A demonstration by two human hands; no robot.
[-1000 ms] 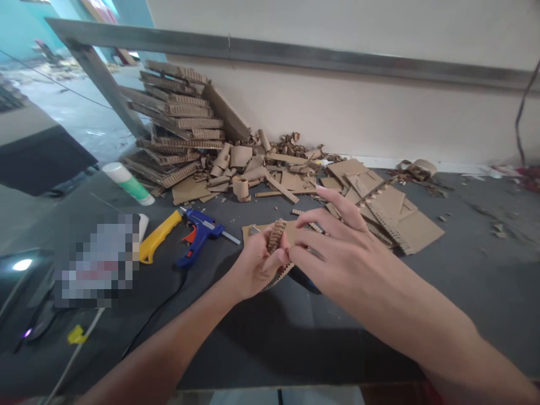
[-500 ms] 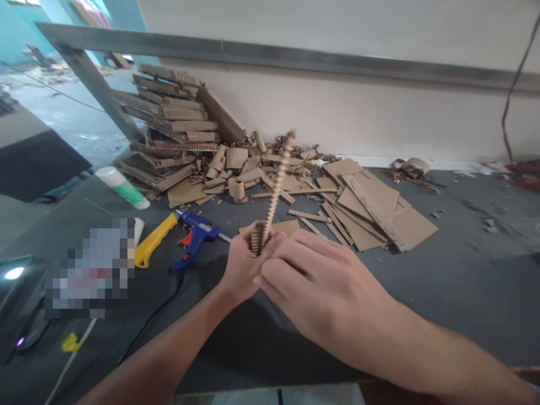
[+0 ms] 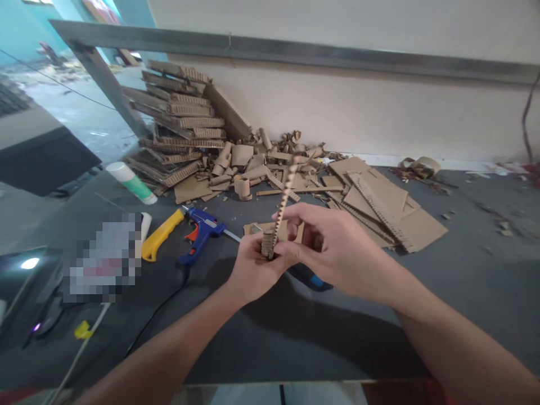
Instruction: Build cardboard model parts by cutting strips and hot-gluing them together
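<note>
Both hands low over the table (image 3: pixel 472 304), out from the middle of its near edge. Left hand (image 3: pixel 248 275): fingers closed round a small corrugated piece (image 3: pixel 267 244), ridged face showing above the thumb. Corrugated strip (image 3: pixel 286 194) rises right beside that piece, upright but tilted, its top leaning to the right. Right hand (image 3: pixel 343 244): curled, partly open, index fingertip at the strip's lower half, thumb near its foot. Whether these 2 digits pinch the strip or merely touch it, cannot tell.

Beneath the right hand, a dark and blue object (image 3: pixel 314 279), mostly covered. Just beyond the hands, a flat cardboard piece (image 3: pixel 253 229).

Towards the left edge: blue glue gun (image 3: pixel 205 225) lying on its side, orange trigger, glue stick (image 3: pixel 232 235) jutting from its rear towards the left hand, black cord (image 3: pixel 158 310) trailing towards the near edge. Yellow-handled tool (image 3: pixel 161 235) beside it. White and green container (image 3: pixel 132 183) on its side, farther out. A pixelated patch hides another item near the left edge.

Far-left corner: uneven stack of cardboard panels (image 3: pixel 196 122), ridged edges showing. Along the far edge from there, a heap of cardboard scraps (image 3: pixel 242 154), many curled. Right of the heap, overlapping cardboard sheets (image 3: pixel 426 230) with toothed strips (image 3: pixel 377 208) across them.
</note>
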